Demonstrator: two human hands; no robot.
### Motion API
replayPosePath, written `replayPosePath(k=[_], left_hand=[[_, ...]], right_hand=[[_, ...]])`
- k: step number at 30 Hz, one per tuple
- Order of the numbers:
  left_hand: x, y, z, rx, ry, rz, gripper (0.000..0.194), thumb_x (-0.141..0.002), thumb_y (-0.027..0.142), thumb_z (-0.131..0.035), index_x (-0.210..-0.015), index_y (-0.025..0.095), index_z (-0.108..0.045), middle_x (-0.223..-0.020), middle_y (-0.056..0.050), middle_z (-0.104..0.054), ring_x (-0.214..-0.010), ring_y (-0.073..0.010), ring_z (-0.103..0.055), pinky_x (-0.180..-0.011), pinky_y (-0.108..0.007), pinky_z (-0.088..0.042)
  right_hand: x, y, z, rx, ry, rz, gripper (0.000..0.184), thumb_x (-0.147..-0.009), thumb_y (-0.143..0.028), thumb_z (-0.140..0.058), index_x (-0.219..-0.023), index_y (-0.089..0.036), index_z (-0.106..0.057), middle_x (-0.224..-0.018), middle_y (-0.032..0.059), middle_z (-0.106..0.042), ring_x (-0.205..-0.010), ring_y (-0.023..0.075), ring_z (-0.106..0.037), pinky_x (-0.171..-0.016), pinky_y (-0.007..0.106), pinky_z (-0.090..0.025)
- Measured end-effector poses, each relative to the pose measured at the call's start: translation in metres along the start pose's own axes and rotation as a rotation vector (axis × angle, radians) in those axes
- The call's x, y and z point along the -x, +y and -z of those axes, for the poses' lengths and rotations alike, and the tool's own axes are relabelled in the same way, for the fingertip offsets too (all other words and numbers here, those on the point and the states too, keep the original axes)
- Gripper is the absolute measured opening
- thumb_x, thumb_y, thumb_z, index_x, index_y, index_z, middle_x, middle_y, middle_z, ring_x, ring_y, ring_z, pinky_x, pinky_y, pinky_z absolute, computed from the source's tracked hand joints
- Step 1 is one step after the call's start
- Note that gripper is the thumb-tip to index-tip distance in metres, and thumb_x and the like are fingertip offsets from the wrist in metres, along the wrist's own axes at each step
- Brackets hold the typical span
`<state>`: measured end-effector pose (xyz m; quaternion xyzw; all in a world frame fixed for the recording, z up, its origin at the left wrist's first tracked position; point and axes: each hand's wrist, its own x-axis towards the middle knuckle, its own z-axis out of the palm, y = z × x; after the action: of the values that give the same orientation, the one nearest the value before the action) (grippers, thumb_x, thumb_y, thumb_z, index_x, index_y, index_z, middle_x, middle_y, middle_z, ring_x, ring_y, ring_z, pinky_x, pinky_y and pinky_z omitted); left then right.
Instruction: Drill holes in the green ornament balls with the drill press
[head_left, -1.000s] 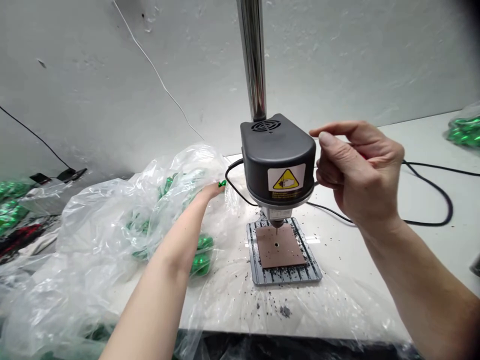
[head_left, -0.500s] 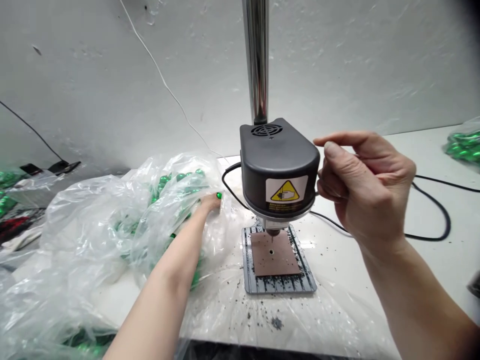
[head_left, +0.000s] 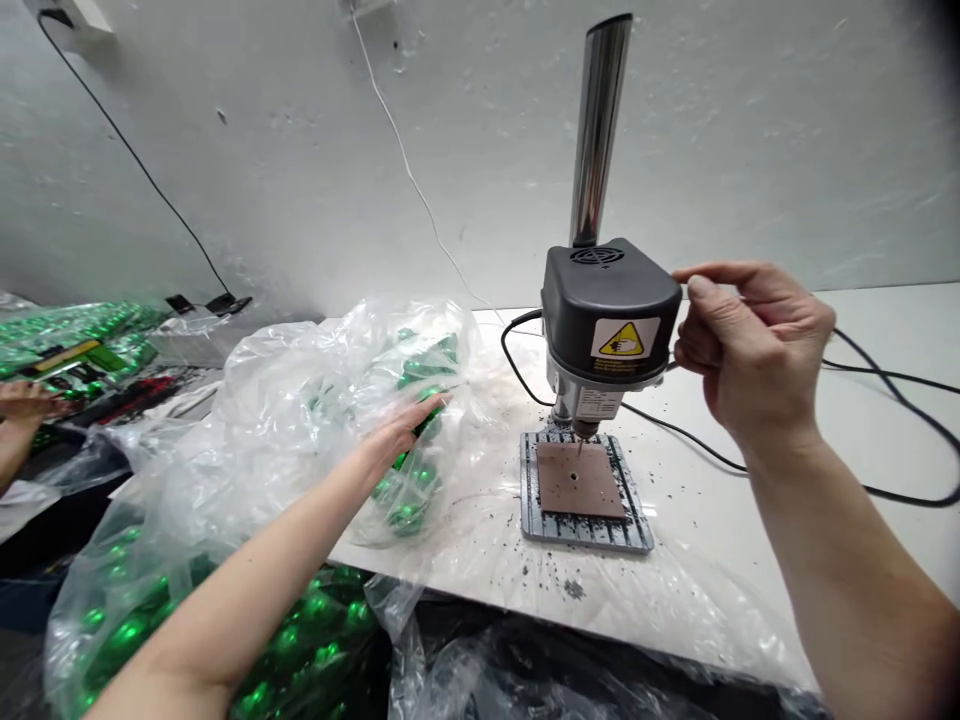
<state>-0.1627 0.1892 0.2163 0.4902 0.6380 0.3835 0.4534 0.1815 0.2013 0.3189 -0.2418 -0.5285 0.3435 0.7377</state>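
A small black bench drill press (head_left: 611, 300) with a yellow warning label stands over a slotted grey base plate (head_left: 640, 535). A brown square pad (head_left: 581, 490) with a hole in it lies on that plate, below the drill bit. My right hand (head_left: 754, 345) is curled beside the drill head, apparently round its side lever, which the fingers mostly hide. My left hand (head_left: 409, 425) reaches into a clear plastic bag (head_left: 277, 400) of shiny green balls (head_left: 409, 515). Its fingers are stretched out among the balls and partly covered.
Another bag of green balls (head_left: 300, 640) hangs below the front table edge. Dark shavings (head_left: 574, 590) lie on the white table (head_left: 480, 575). A black cable (head_left: 690, 440) runs behind my right arm. At far left, another person's hand (head_left: 30, 400) is near more green balls.
The view has swung left and shows more of the table front. My left hand has moved lower among the balls; a ball showed at its fingertips before. My right hand stays at the drill.
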Motion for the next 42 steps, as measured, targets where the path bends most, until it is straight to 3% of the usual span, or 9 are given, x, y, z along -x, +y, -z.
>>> replayPosePath(k=[3, 8, 14, 18, 22, 27, 32, 35, 42], left_hand=[[0.035, -0.015, -0.009, -0.151, 0.198, -0.004, 0.048, -0.067, 0.049, -0.08, -0.103, 0.02, -0.069, -0.097, -0.01, -0.073, -0.099, -0.033, -0.068, -0.088, -0.047, -0.055], [0.069, -0.061, -0.056, -0.558, 0.299, -0.373, 0.053, -0.062, 0.033, -0.086, -0.111, 0.024, -0.069, -0.133, -0.011, -0.062, -0.13, -0.036, -0.052, -0.119, -0.052, -0.028], [0.038, -0.07, -0.106, -0.723, 0.17, -0.166, 0.056, -0.069, 0.03, -0.083, -0.121, 0.025, -0.064, -0.151, -0.016, -0.047, -0.144, -0.0476, -0.031, -0.113, -0.063, -0.03], [0.03, -0.06, -0.103, -0.642, 0.194, -0.145, 0.056, -0.07, 0.033, -0.085, -0.12, 0.022, -0.061, -0.161, -0.021, -0.035, -0.151, -0.0529, -0.017, -0.114, -0.068, -0.025], [0.039, -0.052, -0.086, -0.553, 0.251, -0.273, 0.056, -0.075, 0.028, -0.082, -0.125, 0.021, -0.059, -0.165, -0.019, -0.031, -0.154, -0.0457, -0.017, -0.119, -0.067, -0.016], [0.067, -0.035, -0.088, -0.058, 0.367, -0.489, 0.059, -0.075, 0.023, -0.08, -0.131, 0.026, -0.06, -0.142, -0.012, -0.059, -0.143, -0.0336, -0.044, -0.122, -0.047, -0.027], [0.093, -0.014, -0.104, 0.712, 0.057, -0.123, 0.09, -0.065, 0.017, -0.086, -0.145, 0.032, -0.047, -0.114, -0.006, -0.069, -0.1, -0.0233, -0.069, -0.1, -0.041, -0.051], [0.095, -0.009, -0.111, 0.99, -0.119, 0.079, 0.073, -0.075, 0.027, -0.081, -0.141, 0.028, -0.05, -0.111, -0.007, -0.07, -0.097, -0.0225, -0.071, -0.097, -0.041, -0.054], [0.083, -0.019, -0.129, 1.149, -0.105, 0.232, 0.046, -0.09, 0.048, -0.069, -0.129, 0.025, -0.059, -0.116, -0.011, -0.071, -0.105, -0.0251, -0.071, -0.092, -0.04, -0.059]], right_hand=[[0.001, -0.002, -0.001, 0.002, -0.001, -0.01, 0.01, -0.078, -0.023, -0.076, -0.085, -0.016, -0.073, -0.043, -0.0079, -0.041, -0.035, 0.0068, -0.03, -0.034, 0.024, -0.019], [0.001, -0.003, -0.004, -0.04, 0.035, -0.019, 0.008, -0.071, -0.014, -0.076, -0.08, -0.015, -0.075, -0.042, -0.0065, -0.04, -0.034, 0.0066, -0.029, -0.033, 0.026, -0.016], [0.001, -0.004, -0.004, -0.04, 0.031, -0.016, 0.009, -0.07, -0.015, -0.075, -0.079, -0.016, -0.073, -0.044, -0.0067, -0.039, -0.035, 0.0067, -0.028, -0.034, 0.027, -0.013], [0.002, -0.005, -0.003, -0.014, 0.007, -0.033, 0.008, -0.074, -0.016, -0.075, -0.081, -0.016, -0.072, -0.044, -0.0065, -0.041, -0.036, 0.0068, -0.03, -0.035, 0.027, -0.014], [0.001, -0.004, -0.001, -0.02, 0.003, -0.018, 0.007, -0.075, -0.014, -0.074, -0.081, -0.016, -0.072, -0.044, -0.0069, -0.041, -0.035, 0.007, -0.029, -0.035, 0.027, -0.014], [0.0, -0.001, -0.002, -0.027, 0.017, 0.016, 0.009, -0.071, -0.014, -0.072, -0.08, -0.015, -0.072, -0.044, -0.0067, -0.041, -0.034, 0.0072, -0.029, -0.033, 0.029, -0.013], [0.0, -0.002, -0.002, -0.016, 0.011, 0.008, 0.007, -0.073, -0.017, -0.071, -0.08, -0.017, -0.071, -0.044, -0.0076, -0.039, -0.035, 0.0073, -0.027, -0.034, 0.031, -0.012], [0.001, -0.003, -0.002, 0.023, 0.003, 0.004, 0.006, -0.076, -0.019, -0.071, -0.082, -0.019, -0.069, -0.046, -0.0079, -0.04, -0.036, 0.0067, -0.029, -0.035, 0.031, -0.014], [0.0, -0.002, 0.0, 0.03, -0.028, 0.003, 0.006, -0.081, -0.024, -0.07, -0.085, -0.02, -0.068, -0.046, -0.0086, -0.041, -0.037, 0.0068, -0.028, -0.036, 0.029, -0.014]])
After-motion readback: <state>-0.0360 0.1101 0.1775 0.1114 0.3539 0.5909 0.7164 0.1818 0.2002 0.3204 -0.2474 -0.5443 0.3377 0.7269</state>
